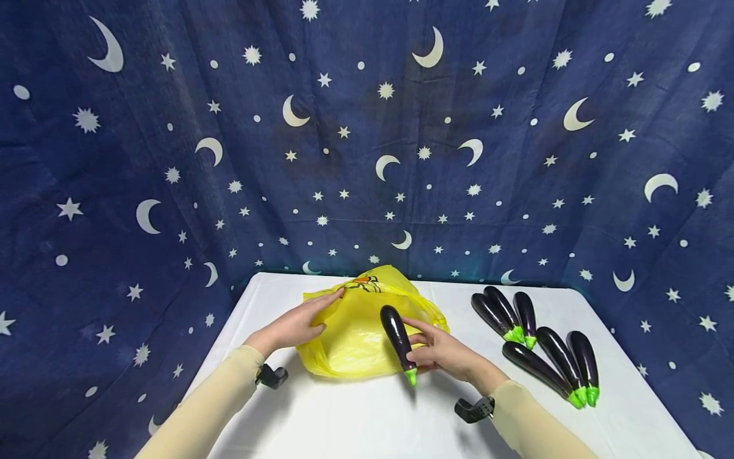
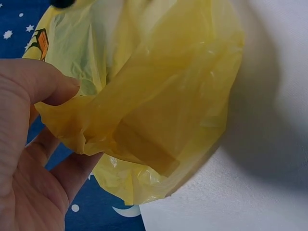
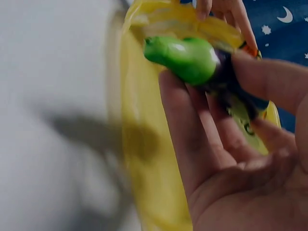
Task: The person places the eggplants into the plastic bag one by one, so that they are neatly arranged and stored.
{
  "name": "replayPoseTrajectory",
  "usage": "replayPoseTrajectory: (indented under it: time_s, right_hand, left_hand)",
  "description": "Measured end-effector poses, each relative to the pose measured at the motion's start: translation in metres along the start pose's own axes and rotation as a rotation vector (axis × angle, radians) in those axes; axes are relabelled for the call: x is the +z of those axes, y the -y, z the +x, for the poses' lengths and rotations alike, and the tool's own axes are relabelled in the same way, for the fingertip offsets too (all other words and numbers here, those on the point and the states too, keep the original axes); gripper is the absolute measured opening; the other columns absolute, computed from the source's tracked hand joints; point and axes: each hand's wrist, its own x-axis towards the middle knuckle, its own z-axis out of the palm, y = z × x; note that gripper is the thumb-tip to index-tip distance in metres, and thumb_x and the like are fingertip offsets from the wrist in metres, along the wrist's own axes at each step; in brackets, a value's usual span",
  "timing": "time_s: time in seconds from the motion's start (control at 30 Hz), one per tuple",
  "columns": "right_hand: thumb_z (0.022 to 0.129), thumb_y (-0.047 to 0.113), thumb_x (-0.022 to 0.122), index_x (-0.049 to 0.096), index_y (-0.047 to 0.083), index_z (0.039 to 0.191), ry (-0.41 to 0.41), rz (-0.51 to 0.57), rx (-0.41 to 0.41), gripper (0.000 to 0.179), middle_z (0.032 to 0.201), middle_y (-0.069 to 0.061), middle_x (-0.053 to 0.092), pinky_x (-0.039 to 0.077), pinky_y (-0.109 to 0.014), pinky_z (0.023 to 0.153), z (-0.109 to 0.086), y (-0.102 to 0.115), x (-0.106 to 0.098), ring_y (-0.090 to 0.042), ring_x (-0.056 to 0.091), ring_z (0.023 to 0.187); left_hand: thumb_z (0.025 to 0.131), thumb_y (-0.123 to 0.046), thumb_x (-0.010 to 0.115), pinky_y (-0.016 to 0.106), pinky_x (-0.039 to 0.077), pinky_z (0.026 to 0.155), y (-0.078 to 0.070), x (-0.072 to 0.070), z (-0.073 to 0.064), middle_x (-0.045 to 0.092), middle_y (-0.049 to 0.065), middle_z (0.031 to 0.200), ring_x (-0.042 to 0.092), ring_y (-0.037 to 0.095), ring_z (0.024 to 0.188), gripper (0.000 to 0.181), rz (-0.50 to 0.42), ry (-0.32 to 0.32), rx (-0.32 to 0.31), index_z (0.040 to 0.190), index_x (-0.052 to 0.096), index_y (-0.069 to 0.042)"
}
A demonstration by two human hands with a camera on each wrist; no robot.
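Note:
A dark purple eggplant (image 1: 395, 338) with a bright green stem end is held between the thumb and fingers of my right hand (image 1: 438, 350), in front of the mouth of a yellow plastic bag (image 1: 355, 338). The bag lies spread on the table with its mouth toward me. My left hand (image 1: 295, 325) pinches the bag's rim at its left side; in the left wrist view the thumb (image 2: 57, 86) lies on the thin film and the other fingers are behind it. The right wrist view shows the green cap (image 3: 190, 57) up close.
Several more eggplants (image 1: 536, 370) lie in a loose cluster at the right of the white table (image 1: 344, 421), their green ends toward me. A dark blue curtain (image 1: 355, 159) with moons and stars hangs behind the table and along its sides.

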Motion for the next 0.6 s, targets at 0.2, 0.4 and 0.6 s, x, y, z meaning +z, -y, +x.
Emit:
replayPoseTrajectory:
  time_s: [0.2, 0.4, 0.6]
  right_hand:
    - [0.091, 0.008, 0.075, 0.029, 0.022, 0.163, -0.054, 0.054, 0.032, 0.086, 0.128, -0.019, 0.062, 0.059, -0.046, 0.082, 0.036, 0.002, 0.017, -0.031, 0.070, 0.101]
    - [0.092, 0.007, 0.074, 0.029, 0.020, 0.163, -0.069, 0.113, 0.072, 0.085, 0.132, -0.021, 0.063, 0.058, -0.046, 0.084, 0.061, 0.004, 0.030, -0.030, 0.070, 0.102]
    - [0.093, 0.005, 0.073, 0.025, 0.011, 0.163, -0.088, 0.116, 0.089, 0.085, 0.130, -0.022, 0.064, 0.058, -0.045, 0.084, 0.082, 0.004, 0.044, -0.028, 0.070, 0.102]
  left_hand:
    - [0.096, -0.001, 0.062, 0.049, 0.025, 0.119, 0.000, 0.000, 0.001, 0.024, 0.002, 0.168, 0.028, 0.028, 0.151, 0.084, -0.002, -0.006, -0.012, 0.166, 0.019, -0.020]
    - [0.096, -0.002, 0.061, 0.048, 0.024, 0.120, -0.001, 0.000, 0.003, 0.024, 0.001, 0.168, 0.027, 0.027, 0.151, 0.086, -0.015, -0.012, -0.010, 0.166, 0.018, -0.024]
    - [0.096, -0.002, 0.061, 0.047, 0.025, 0.120, -0.004, 0.000, 0.005, 0.026, 0.001, 0.167, 0.027, 0.025, 0.151, 0.086, -0.038, -0.020, -0.003, 0.166, 0.016, -0.026]
